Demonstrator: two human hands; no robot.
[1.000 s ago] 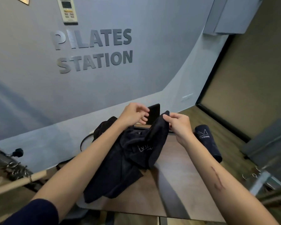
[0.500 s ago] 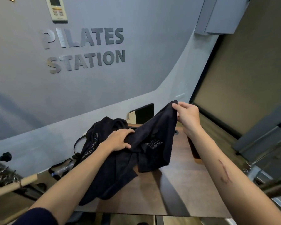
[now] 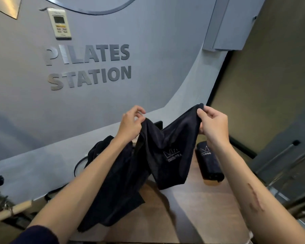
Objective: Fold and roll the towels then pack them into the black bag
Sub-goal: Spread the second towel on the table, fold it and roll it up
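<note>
Right hand (image 3: 214,126) grip: I see thumb and fingers pinching the top corner of the dark towel (image 3: 167,152), raised above the bench (image 3: 197,208). Left hand (image 3: 130,123) has the opposite end of the towel's top edge, fingers curled; looks like a pinch, though the fingertips are partly blurred so I can't swear to the exact hold. Towel hangs between both hands, sagging in the middle, logo facing me, lower part draping down onto more dark fabric (image 3: 111,199) heaped on the bench. A rolled towel (image 3: 209,162) lies on the bench just right of the hanging one, below the right wrist. A black bag (image 3: 99,152), I think, sits behind the left forearm. Wall lettering (image 3: 88,66) reads PILATES STATION; remote (image 3: 59,23) mounted above it.
</note>
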